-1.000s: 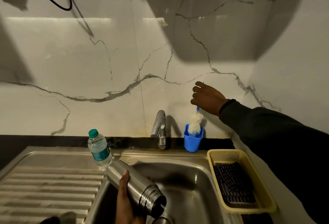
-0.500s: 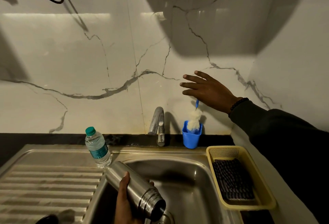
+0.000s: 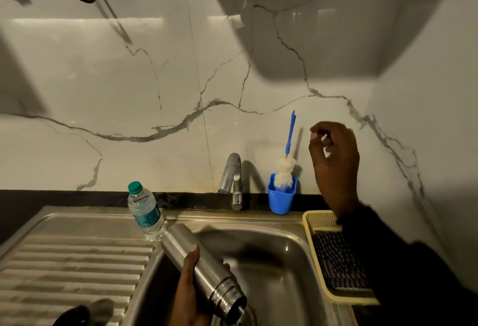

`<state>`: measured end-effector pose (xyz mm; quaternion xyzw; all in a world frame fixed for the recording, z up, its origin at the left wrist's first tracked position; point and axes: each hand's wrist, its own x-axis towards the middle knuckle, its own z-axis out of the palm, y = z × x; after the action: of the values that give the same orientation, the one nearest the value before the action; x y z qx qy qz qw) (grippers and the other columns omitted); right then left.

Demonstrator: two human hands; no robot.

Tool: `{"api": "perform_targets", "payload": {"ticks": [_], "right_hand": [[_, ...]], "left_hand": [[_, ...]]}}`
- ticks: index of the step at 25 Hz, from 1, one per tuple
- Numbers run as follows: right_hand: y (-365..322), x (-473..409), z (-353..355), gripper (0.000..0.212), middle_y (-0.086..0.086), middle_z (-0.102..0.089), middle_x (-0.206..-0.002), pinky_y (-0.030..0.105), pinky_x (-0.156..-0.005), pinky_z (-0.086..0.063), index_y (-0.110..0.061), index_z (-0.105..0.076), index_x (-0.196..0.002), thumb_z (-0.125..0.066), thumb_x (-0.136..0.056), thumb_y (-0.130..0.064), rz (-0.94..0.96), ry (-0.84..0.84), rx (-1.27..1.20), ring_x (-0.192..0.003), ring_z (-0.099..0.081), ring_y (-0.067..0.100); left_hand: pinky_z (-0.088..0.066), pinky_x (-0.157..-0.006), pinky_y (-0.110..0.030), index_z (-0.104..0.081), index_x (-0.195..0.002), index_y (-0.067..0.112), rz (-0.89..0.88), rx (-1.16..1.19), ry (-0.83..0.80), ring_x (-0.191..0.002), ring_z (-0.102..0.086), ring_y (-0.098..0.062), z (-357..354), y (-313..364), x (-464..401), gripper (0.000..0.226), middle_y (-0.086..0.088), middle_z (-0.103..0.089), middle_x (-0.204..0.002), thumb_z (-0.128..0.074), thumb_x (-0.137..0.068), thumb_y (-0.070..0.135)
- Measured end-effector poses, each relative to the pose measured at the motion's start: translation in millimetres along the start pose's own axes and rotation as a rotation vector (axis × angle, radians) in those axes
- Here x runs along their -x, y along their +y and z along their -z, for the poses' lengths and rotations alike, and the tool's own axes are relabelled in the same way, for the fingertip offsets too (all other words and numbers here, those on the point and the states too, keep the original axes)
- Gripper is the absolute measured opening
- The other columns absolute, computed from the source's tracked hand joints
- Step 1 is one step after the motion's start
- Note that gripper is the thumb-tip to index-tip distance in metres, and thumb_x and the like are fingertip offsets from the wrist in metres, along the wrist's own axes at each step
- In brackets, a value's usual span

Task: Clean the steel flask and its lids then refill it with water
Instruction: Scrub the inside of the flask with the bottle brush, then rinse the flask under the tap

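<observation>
We hold the steel flask (image 3: 204,271) tilted over the sink (image 3: 282,271), its open mouth pointing down toward the drain, with our left hand (image 3: 188,292) wrapped round its body. Our right hand (image 3: 333,162) hangs in the air near the wall, fingers loosely curled and gripping nothing, just beside the bottle brush (image 3: 285,167), which stands head-down in the blue cup (image 3: 280,199) behind the sink. The tap (image 3: 231,178) shows no running water. A small plastic water bottle (image 3: 146,211) stands at the edge of the draining board (image 3: 69,261), and a yellow basket (image 3: 320,221) sits to the right. A dark round thing at the bottom left may be a lid; we cannot tell. We judge the flask uncapped and likely emptied; the rest of the cleaning and the refill seem to remain.
</observation>
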<state>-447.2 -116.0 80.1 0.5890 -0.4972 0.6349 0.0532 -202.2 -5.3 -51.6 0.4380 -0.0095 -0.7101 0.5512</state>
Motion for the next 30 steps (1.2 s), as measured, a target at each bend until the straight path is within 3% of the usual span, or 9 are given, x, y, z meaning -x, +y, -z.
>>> {"api": "perform_targets", "payload": {"ticks": [2,4,9,11,15,18,22,26,30], "right_hand": [[-4.8,41.7,-6.1,0.011,-0.006,-0.061,-0.086,0.013,-0.067,-0.043,-0.016,-0.059,-0.095,-0.057,-0.091,-0.007,-0.242,-0.026,-0.159,-0.077,-0.059,0.008],[1.9,77.5,-18.8,0.013,-0.008,-0.063,-0.085,0.012,-0.067,-0.043,-0.019,-0.058,-0.092,-0.059,-0.09,-0.006,-0.405,-0.146,-0.195,-0.078,-0.061,0.002],[34.3,115.9,-68.4,0.006,0.004,-0.068,-0.09,0.044,-0.082,-0.054,-0.017,-0.064,-0.092,-0.059,-0.093,-0.015,-0.712,-0.517,-0.172,-0.088,-0.065,0.023],[42.3,118.0,-90.5,0.01,0.011,-0.068,-0.1,0.047,-0.091,-0.052,-0.012,-0.065,-0.1,-0.057,-0.094,-0.014,-0.771,-0.608,-0.162,-0.097,-0.064,0.027],[49.4,113.0,-126.3,0.029,0.012,-0.063,-0.122,0.033,-0.096,-0.045,-0.007,-0.059,-0.123,-0.053,-0.097,-0.019,-0.699,-0.863,-0.027,-0.112,-0.059,0.026],[53.2,112.7,-148.1,0.038,0.01,-0.053,-0.137,0.035,-0.106,-0.038,-0.015,-0.047,-0.138,-0.043,-0.102,-0.026,-0.691,-1.062,-0.064,-0.125,-0.051,0.026],[61.2,126.1,-167.7,0.031,0.012,-0.056,-0.131,0.045,-0.105,-0.043,-0.019,-0.051,-0.13,-0.038,-0.103,-0.026,-0.746,-1.012,-0.163,-0.119,-0.055,0.03],[67.4,131.0,-177.8,0.027,0.023,-0.06,-0.119,0.047,-0.095,-0.046,-0.001,-0.056,-0.12,-0.041,-0.099,-0.006,-0.549,-0.983,0.033,-0.11,-0.056,0.04],[68.4,127.3,-177.3,0.031,0.018,-0.061,-0.119,0.046,-0.095,-0.046,-0.006,-0.055,-0.124,-0.038,-0.097,-0.005,-0.35,-1.069,0.186,-0.11,-0.057,0.036]], "left_hand": [[-0.059,-0.056,-0.042,-0.058,-0.115,-0.005,-0.036,-0.074,0.002,-0.067,-0.068,-0.035,4.1,-2.6,-0.8,0.055,-0.021,-0.07,-0.073,-0.068,-0.084,0.039],[-0.059,-0.057,-0.043,-0.06,-0.114,-0.005,-0.077,-0.179,0.001,-0.067,-0.069,-0.035,7.8,-5.2,-1.1,0.058,-0.023,-0.07,-0.078,-0.073,-0.077,0.037],[-0.06,-0.074,-0.045,-0.06,-0.117,0.019,-0.275,-0.496,0.047,-0.091,-0.07,-0.035,23.0,-6.3,-7.3,0.066,-0.021,-0.071,-0.103,-0.088,-0.059,0.036],[-0.059,-0.074,-0.042,-0.06,-0.111,0.028,-0.33,-0.566,0.039,-0.094,-0.071,-0.03,24.6,-2.4,-8.1,0.064,-0.014,-0.072,-0.106,-0.087,-0.054,0.038],[-0.057,-0.074,-0.031,-0.06,-0.112,0.033,-0.447,-0.679,0.015,-0.091,-0.072,-0.016,26.5,2.5,-11.3,0.068,-0.002,-0.073,-0.104,-0.096,-0.054,0.032],[-0.055,-0.077,-0.025,-0.057,-0.117,0.034,-0.516,-0.747,-0.001,-0.094,-0.07,-0.009,28.0,2.7,-15.4,0.066,0.006,-0.071,-0.106,-0.093,-0.063,0.022],[-0.056,-0.079,-0.025,-0.057,-0.118,0.033,-0.595,-0.837,-0.016,-0.096,-0.069,-0.005,29.0,6.0,-23.4,0.066,0.009,-0.072,-0.106,-0.092,-0.064,0.019],[-0.056,-0.081,-0.026,-0.056,-0.121,0.033,-0.628,-0.883,-0.026,-0.1,-0.068,-0.005,27.1,10.6,-32.8,0.067,0.011,-0.071,-0.109,-0.091,-0.066,0.02],[-0.055,-0.074,-0.019,-0.054,-0.117,0.038,-0.636,-0.874,-0.013,-0.098,-0.067,0.0,25.4,12.2,-38.7,0.065,0.014,-0.07,-0.107,-0.091,-0.066,0.019]]}}
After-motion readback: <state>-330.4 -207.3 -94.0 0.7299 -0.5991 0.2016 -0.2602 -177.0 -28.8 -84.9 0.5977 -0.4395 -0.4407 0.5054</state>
